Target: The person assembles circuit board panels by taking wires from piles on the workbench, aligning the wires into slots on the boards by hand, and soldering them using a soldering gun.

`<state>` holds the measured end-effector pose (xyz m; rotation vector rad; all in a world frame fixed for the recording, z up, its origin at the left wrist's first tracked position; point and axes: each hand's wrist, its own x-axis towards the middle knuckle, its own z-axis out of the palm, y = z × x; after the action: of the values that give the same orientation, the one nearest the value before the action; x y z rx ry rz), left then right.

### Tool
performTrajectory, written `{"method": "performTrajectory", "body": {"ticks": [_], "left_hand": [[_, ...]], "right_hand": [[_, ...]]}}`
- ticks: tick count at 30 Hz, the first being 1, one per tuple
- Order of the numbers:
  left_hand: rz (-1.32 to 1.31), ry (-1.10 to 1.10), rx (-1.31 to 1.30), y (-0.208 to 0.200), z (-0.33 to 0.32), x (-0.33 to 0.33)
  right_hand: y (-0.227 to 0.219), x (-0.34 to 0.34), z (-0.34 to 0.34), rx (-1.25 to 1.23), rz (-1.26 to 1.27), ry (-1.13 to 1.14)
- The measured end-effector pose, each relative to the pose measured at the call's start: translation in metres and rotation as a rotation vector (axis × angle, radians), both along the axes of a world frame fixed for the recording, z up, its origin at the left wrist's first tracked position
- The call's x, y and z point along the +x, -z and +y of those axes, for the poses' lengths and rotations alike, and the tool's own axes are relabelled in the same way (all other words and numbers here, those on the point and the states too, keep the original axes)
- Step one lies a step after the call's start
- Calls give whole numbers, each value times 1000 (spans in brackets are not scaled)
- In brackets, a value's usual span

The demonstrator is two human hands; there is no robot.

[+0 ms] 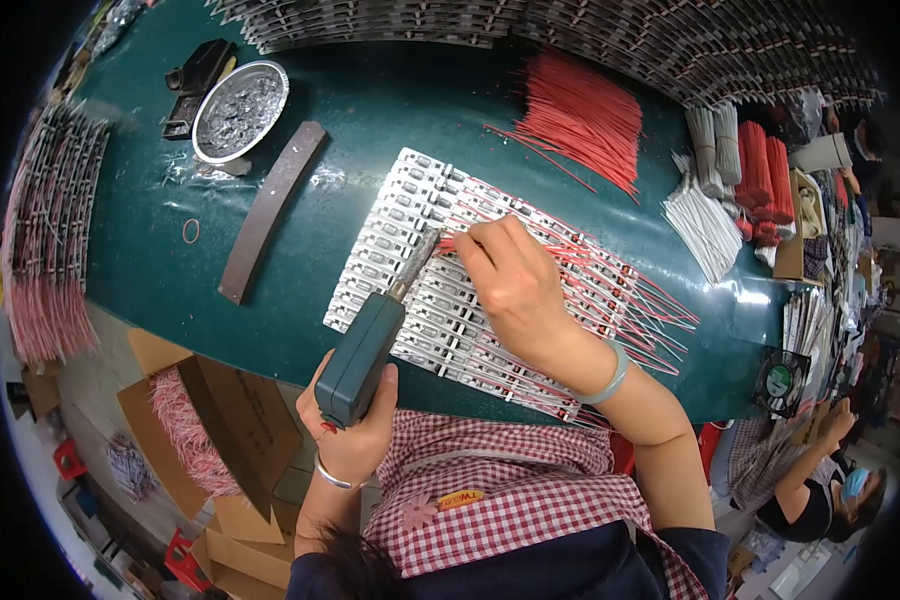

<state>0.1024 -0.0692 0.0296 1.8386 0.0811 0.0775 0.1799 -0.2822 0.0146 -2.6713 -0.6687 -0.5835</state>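
My left hand (358, 445) is wrapped round the handle of a dark green soldering gun (362, 352). Its grey metal tip (418, 262) points up and right, touching or just above a white panel of small parts (382, 222). Red and pale wires (660, 312) run across the panel in rows and stick out past its right side. My right hand (522, 285) hovers over the panel's middle, fingers pinched round the end of a red wire (446, 245) close to the tip. The exact contact between wire and tip is too small to make out.
Left of the panel lie a brown bar (273, 212), a rubber band (191, 231) and a metal bowl (206, 135) of silvery scraps. Loose red wires (585, 115) and white bundles (705, 225) lie far right. Stacked wired panels (370, 22) line the back. A co-worker (805, 500) sits at right.
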Motion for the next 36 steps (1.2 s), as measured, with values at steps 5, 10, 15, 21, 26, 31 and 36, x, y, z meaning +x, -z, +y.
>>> {"method": "performTrajectory", "body": {"ticks": [5,10,15,21,26,31,36], "left_hand": [[-39,-93,59,6,6,-7],[-221,-487,152,-43,39,14],[-455,-871,184,-49,114,66],[-60,-366,-174,-26,63,42],[145,-215,-228,-21,27,-8],[145,-28,-9,7,30,-22],[224,-71,-95,4,20,-19]], "right_hand": [[0,1,0,-5,2,-1],[0,0,-3,-14,7,11],[-4,-2,5,-6,14,-15],[-1,-6,-3,-6,26,-22],[-9,-12,0,30,18,-72],[-6,-11,3,1,21,-69],[-5,-12,4,-2,44,-56]]}}
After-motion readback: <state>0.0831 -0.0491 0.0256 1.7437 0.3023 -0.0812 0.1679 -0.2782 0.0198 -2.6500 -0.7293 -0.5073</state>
